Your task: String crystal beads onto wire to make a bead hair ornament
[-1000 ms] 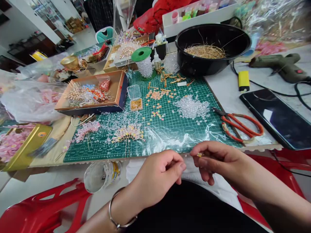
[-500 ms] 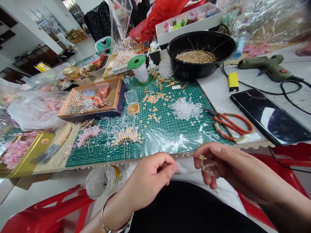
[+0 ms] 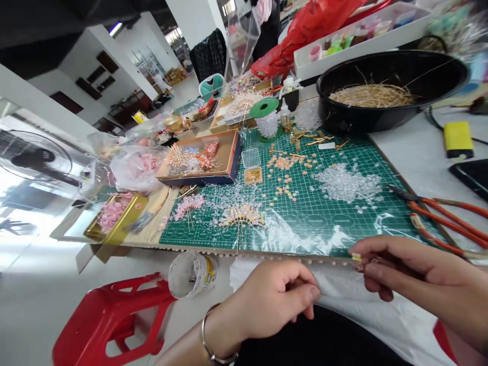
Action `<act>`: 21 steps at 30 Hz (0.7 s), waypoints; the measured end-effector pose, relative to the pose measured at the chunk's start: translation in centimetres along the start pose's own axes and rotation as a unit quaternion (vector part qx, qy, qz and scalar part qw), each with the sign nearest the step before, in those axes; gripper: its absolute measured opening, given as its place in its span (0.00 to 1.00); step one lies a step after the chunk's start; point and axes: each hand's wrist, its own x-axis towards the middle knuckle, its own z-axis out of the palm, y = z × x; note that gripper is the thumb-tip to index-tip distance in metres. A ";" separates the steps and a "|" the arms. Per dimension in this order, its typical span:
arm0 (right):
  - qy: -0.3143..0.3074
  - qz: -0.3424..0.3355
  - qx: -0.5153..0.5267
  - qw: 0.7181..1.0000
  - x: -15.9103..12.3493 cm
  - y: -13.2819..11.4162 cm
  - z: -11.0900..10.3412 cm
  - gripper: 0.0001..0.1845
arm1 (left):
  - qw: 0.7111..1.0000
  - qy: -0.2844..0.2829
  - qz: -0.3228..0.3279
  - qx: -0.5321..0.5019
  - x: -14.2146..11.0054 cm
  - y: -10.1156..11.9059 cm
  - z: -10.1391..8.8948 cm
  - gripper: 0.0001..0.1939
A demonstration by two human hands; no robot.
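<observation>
My right hand (image 3: pixel 415 277) is closed around a small beaded sprig (image 3: pixel 357 257). A yellow bead shows at its fingertips, while the palm and fingers hide most of the sprig. My left hand (image 3: pixel 280 292), with a bracelet at the wrist, hovers before the table edge. Its fingers are curled and the thumb presses against them; whatever lies in the pinch is too small to make out. On the green cutting mat (image 3: pixel 301 236) lie a yellow-and-pink beaded hair comb (image 3: pixel 243 215), a pink beaded one (image 3: pixel 189 205) and a pile of clear beads (image 3: pixel 348 182).
Orange-handled pliers (image 3: pixel 438 213) lie right of the bead pile. Farther back stand a black basin (image 3: pixel 354 118), a green spool (image 3: pixel 266 119) of clear beads and an open box (image 3: pixel 226 173) of ornaments. A bucket (image 3: pixel 185 277) and red stool (image 3: pixel 95 325) are below left.
The camera has swung left, so the table appears farther right. My right hand's fingers have closed further over the beaded sprig. My left hand keeps its curled shape.
</observation>
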 end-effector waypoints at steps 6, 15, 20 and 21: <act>-0.139 0.040 -0.098 0.985 1.2 -4.4 1.9 0.18 | 0.992 0.005 0.074 0.107 -0.5 0.5 -1.4 0.11; -0.223 0.025 -0.084 0.971 1.6 -4.9 2.2 0.16 | 0.920 -0.227 -0.032 -0.318 3.2 -1.3 -1.8 0.12; -0.215 0.026 -0.086 0.973 1.1 -5.2 1.9 0.13 | 0.930 -0.237 -0.028 -0.281 3.4 -0.9 -1.2 0.12; -0.207 0.025 -0.097 0.973 1.0 -5.3 1.8 0.12 | 0.947 -0.203 -0.014 -0.249 3.2 -0.5 -1.1 0.11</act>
